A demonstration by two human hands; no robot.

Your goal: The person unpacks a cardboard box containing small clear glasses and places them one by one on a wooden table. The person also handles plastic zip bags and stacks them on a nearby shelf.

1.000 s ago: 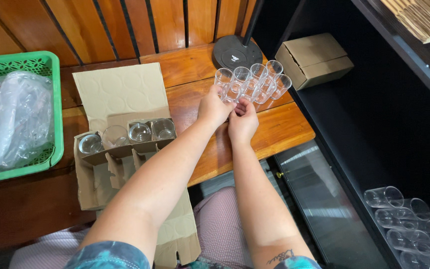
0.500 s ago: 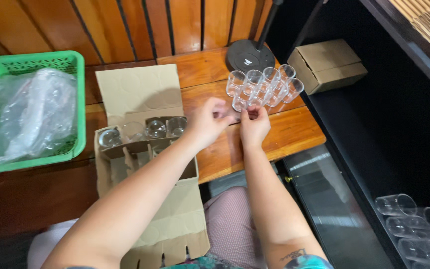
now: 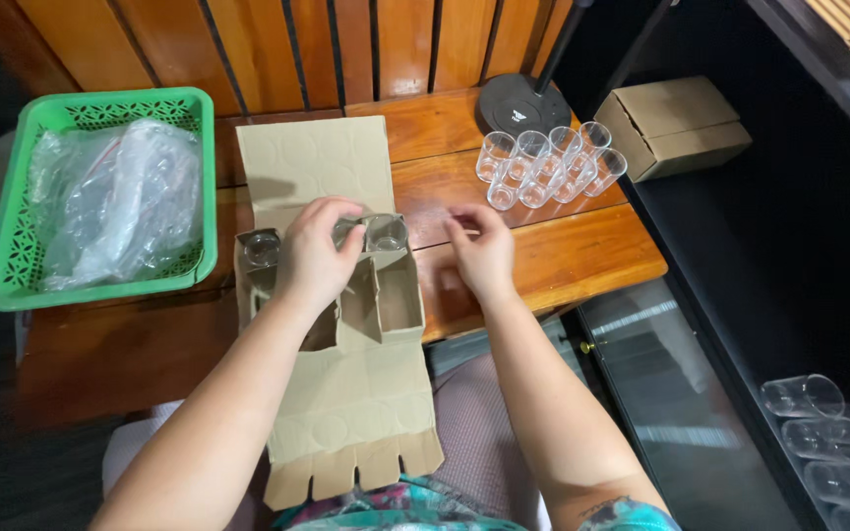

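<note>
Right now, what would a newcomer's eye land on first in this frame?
The open cardboard box at the table's front edge, with the left hand reaching into its divider cells. Behind the right hand stands a cluster of clear glasses. A green basket holding plastic wrap sits far left.

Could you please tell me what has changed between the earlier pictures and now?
Both hands drew back from the cluster of clear plastic cups. The left hand now reaches into the open brown cardboard divider box; the right hand hovers empty over the wooden table. The cups and the green plastic basket stayed put.
</note>
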